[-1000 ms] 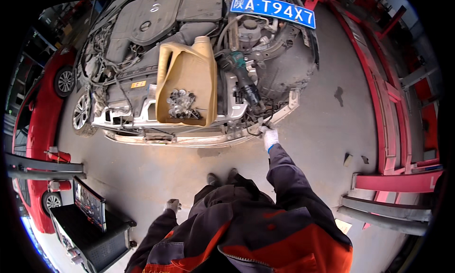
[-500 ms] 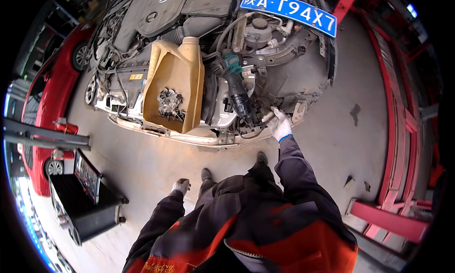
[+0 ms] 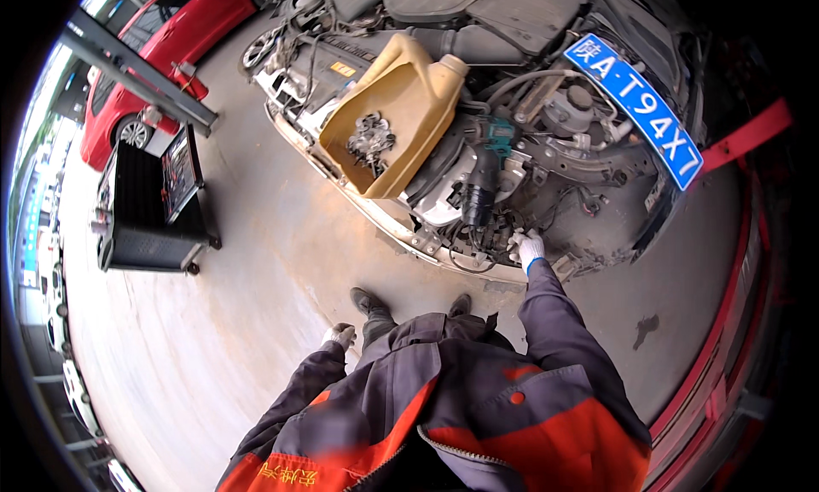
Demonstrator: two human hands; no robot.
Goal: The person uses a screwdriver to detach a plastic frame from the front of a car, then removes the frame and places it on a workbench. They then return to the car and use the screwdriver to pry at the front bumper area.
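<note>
My right hand (image 3: 527, 246), in a white work glove, reaches into the front corner of an opened-up car. Its fingers are closed beside loose wires (image 3: 493, 241); what they grip is hidden. Just left of it a teal-and-black cordless power tool (image 3: 488, 163) lies on the car's front. Further left sits a cut-open tan plastic jug (image 3: 431, 125) with small metal fasteners (image 3: 371, 142) inside. Low at my side hangs my left hand (image 3: 341, 335), gloved too, its fingers curled and nothing visible in them, over the floor.
The engine cover (image 3: 444, 1) and a coolant tank (image 3: 570, 108) lie behind. A blue licence plate (image 3: 636, 108) rests at the right fender. At left stand a black tool cart (image 3: 158, 244), a grey post (image 3: 141, 65) and a red car (image 3: 183, 23). Red lift parts (image 3: 746, 138) border the right.
The view has turned, so the car appears further right and tilted. My right hand stays at the same corner, its fingers now lower among the wires. The left still hangs.
</note>
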